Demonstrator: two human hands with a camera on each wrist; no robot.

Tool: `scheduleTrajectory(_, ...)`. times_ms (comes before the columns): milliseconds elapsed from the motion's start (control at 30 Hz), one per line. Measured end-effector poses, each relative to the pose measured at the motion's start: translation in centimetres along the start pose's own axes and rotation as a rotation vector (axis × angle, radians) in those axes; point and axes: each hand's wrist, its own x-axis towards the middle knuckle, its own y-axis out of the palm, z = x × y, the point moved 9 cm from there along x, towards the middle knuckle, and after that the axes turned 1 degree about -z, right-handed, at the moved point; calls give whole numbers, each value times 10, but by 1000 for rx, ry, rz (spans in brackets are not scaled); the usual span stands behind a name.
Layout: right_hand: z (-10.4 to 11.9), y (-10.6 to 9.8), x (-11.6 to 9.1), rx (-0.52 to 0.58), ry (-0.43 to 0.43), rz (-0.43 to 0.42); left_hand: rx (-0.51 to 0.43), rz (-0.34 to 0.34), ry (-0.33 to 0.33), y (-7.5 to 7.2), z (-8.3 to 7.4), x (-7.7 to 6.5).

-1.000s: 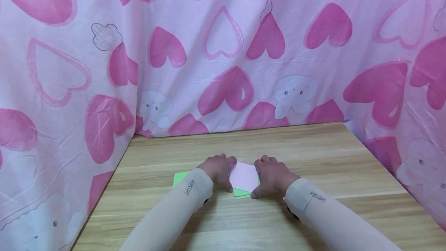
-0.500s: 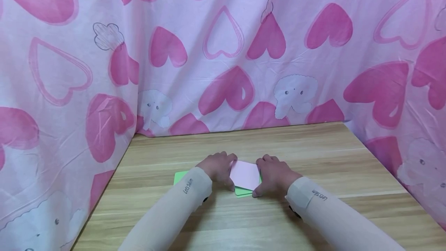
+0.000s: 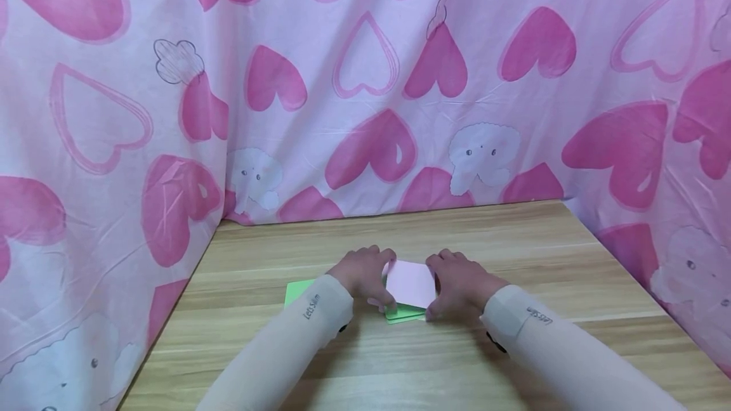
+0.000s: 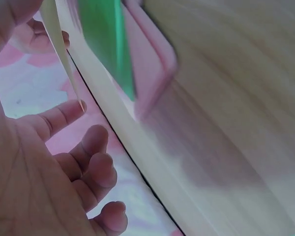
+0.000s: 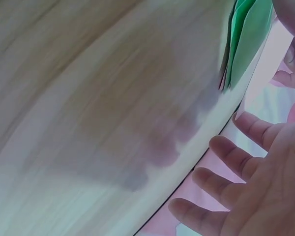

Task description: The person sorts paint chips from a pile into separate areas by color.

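A square pink sheet of paper (image 3: 410, 284) is raised and tilted between my two hands. Along its left side, my left hand (image 3: 365, 274) holds it with thumb and index finger; the other fingers are loosely bent in the left wrist view. The right hand (image 3: 461, 281) grips the opposite side the same way, its remaining fingers spread. Below the sheet lies a loose stack of green sheets (image 3: 404, 313), with pink ones (image 4: 150, 59) among them in the left wrist view. The raised sheet appears edge-on there, as a thin pale strip (image 4: 56, 39).
Another green sheet (image 3: 297, 292) lies on the wooden table (image 3: 377, 366), partly hidden behind the left forearm. A pink heart-patterned curtain (image 3: 365, 81) encloses the table at the back and both sides.
Both hands have shifted slightly to the right with the pink sheet, lifting it a little away from the stack. More of the green sheets' near edge shows now.
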Motion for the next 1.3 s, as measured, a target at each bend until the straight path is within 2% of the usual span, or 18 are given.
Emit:
scheduleTrajectory(267, -19, -11, -13, 12, 17, -3, 24, -44, 33, -5, -28, 7)
scheduleTrajectory(600, -48, -20, -29, 28, 34, 17, 67, -55, 59, -4, -61, 23)
scheduleTrajectory(933, -76, -27, -46, 5, -2, 16, 159, -88, 73, 4, -98, 32)
scheduleTrajectory(1167, -100, -24, -53, 1, 72, 54, 162, -80, 62, 13, -120, 37)
scheduleTrajectory(1300, -107, -24, -56, -41, 87, 57, 176, -80, 45, 19, -128, 41)
